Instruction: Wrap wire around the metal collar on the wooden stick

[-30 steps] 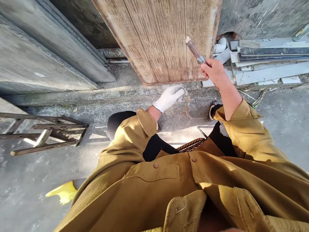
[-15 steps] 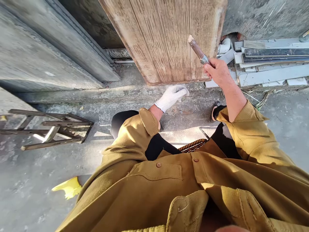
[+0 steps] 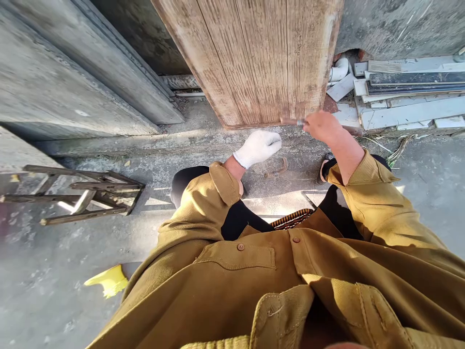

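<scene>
My left hand (image 3: 257, 147), in a white knit glove, is closed in front of the lower edge of a worn plank panel (image 3: 250, 63). Whatever its fingers hold, if anything, is hidden. My bare right hand (image 3: 322, 127) is wrapped round a short wooden stick (image 3: 290, 121) bound with wire near the grip. The stick lies nearly level, pointing left toward the gloved hand, and is slightly blurred. On the ground below the hands rests a small curved tool (image 3: 278, 168) with a brownish handle.
Pale boards and strips (image 3: 403, 104) are stacked at the right, beside a white pipe elbow (image 3: 339, 69). Grey slabs (image 3: 72, 72) lean at the left. A wooden stool (image 3: 94, 194) lies nearby, with a yellow object (image 3: 111, 281) on the concrete. A patterned woven edge (image 3: 290, 220) shows between my legs.
My right hand has swung the stick down from a raised slant to nearly level, closer to the gloved hand. The left hand stays near its place, its fingers more curled.
</scene>
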Available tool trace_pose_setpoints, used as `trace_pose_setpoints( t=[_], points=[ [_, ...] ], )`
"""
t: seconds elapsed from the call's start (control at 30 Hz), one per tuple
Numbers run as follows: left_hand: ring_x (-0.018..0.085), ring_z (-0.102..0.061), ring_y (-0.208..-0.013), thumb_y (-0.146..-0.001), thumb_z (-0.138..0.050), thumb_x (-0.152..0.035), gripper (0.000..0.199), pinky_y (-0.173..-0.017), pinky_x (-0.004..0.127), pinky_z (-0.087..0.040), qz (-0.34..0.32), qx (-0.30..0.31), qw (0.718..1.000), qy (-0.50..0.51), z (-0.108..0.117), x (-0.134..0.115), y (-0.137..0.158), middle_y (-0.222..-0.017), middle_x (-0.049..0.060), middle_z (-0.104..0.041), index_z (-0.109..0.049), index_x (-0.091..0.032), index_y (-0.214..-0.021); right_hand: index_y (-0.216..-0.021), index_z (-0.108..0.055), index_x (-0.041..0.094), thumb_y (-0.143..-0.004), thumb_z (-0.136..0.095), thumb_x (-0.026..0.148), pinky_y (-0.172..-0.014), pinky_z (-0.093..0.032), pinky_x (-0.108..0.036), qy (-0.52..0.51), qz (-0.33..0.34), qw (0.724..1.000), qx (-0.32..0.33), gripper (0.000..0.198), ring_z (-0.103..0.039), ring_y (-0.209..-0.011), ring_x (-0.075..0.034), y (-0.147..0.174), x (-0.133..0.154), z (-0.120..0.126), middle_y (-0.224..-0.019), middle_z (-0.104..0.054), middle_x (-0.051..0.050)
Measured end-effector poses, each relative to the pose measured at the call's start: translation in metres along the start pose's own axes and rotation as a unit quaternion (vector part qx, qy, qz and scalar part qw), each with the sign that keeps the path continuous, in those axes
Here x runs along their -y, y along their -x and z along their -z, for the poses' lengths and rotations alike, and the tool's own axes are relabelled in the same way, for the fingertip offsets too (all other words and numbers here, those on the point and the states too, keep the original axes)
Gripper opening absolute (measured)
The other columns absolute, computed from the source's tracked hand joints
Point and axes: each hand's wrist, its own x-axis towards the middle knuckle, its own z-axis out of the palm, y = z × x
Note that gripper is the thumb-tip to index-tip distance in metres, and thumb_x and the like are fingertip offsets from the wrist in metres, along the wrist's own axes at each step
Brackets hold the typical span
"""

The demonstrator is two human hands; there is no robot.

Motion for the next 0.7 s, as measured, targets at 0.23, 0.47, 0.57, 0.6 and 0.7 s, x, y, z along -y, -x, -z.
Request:
trace_pose_setpoints(
  t=[0.23,0.47,0.57,0.6,0.7],
  points=[
    [0.021,-0.073,-0.089,-0.089,-0.064,-0.027,0.025,-0.086,0.033,-0.056,0.090,-0.049,0.988,0.114,-0.003,-0.001,0.004,-0.098,0.004,-0.080,-0.076,-0.020,-0.110,-0.088,-0.081,0.016,-0.098,-0.077,0.031,-0.067,-0.042,-0.028,-0.166,0.245,0.874,0.386,0.018,-0.058,-0.066,-0.015,0.013,-0.009,0.015,-0.069,-0.067,-0.001],
    [0.019,-0.075,-0.096,-0.087,-0.068,-0.023,0.015,-0.091,0.032,-0.060,0.076,-0.175,0.945,0.266,-0.008,0.002,-0.002,-0.102,0.005,-0.081,-0.075,-0.018,-0.100,-0.083,-0.071,0.014,-0.094,-0.087,0.053,-0.063,-0.041,-0.022,-0.415,0.285,0.813,0.294,0.044,-0.052,-0.063,-0.010,0.008,-0.029,0.016,-0.075,-0.063,0.000],
    [0.018,-0.074,-0.093,-0.087,-0.069,-0.022,0.013,-0.090,0.031,-0.060,0.079,-0.210,0.942,0.249,-0.010,0.010,-0.006,-0.094,0.003,-0.080,-0.075,-0.018,-0.097,-0.087,-0.068,0.012,-0.096,-0.087,0.057,-0.058,-0.038,-0.022,-0.501,0.308,0.766,0.259,0.050,-0.046,-0.062,-0.008,0.008,-0.029,0.012,-0.075,-0.062,0.000],
    [0.018,-0.074,-0.092,-0.086,-0.069,-0.021,0.013,-0.089,0.031,-0.060,0.082,-0.214,0.943,0.241,-0.010,0.012,-0.006,-0.091,0.002,-0.079,-0.075,-0.018,-0.096,-0.087,-0.067,0.011,-0.097,-0.086,0.058,-0.057,-0.037,-0.022,-0.521,0.315,0.753,0.249,0.051,-0.045,-0.061,-0.008,0.008,-0.027,0.011,-0.074,-0.061,0.000],
    [0.018,-0.072,-0.089,-0.087,-0.065,-0.020,0.015,-0.086,0.030,-0.059,0.095,-0.214,0.943,0.235,-0.009,0.013,-0.006,-0.089,0.002,-0.077,-0.076,-0.019,-0.097,-0.083,-0.064,0.013,-0.099,-0.085,0.058,-0.057,-0.036,-0.022,-0.562,0.300,0.743,0.204,0.053,-0.043,-0.061,-0.008,0.011,-0.019,0.011,-0.071,-0.059,0.001]
  ],
)
